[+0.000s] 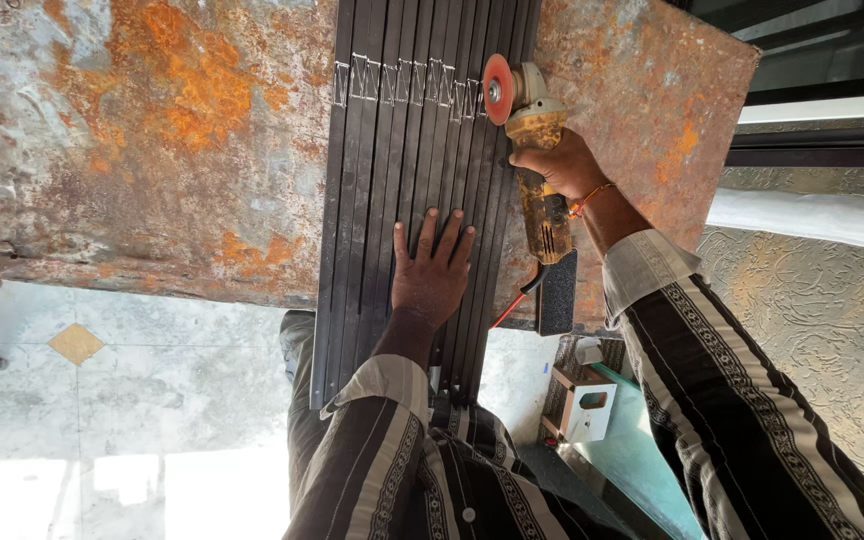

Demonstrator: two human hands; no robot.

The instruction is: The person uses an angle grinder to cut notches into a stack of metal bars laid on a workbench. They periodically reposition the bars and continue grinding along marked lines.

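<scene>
A bundle of several dark flat steel bars (392, 150) lies side by side on a rusty metal table (152, 150), with a white zigzag chalk mark across them near the far end. My left hand (432, 268) presses flat on the bars, fingers spread. My right hand (562, 165) grips the body of a yellow angle grinder (537, 180). Its reddish disc (498, 88) sits at the right edge of the bars, by the chalk mark.
The rusty table's near edge (152, 285) overhangs a pale tiled floor (102, 400). A small white box (584, 405) stands below the table on the right. A textured wall (822, 300) and a dark frame (822, 150) are at the right.
</scene>
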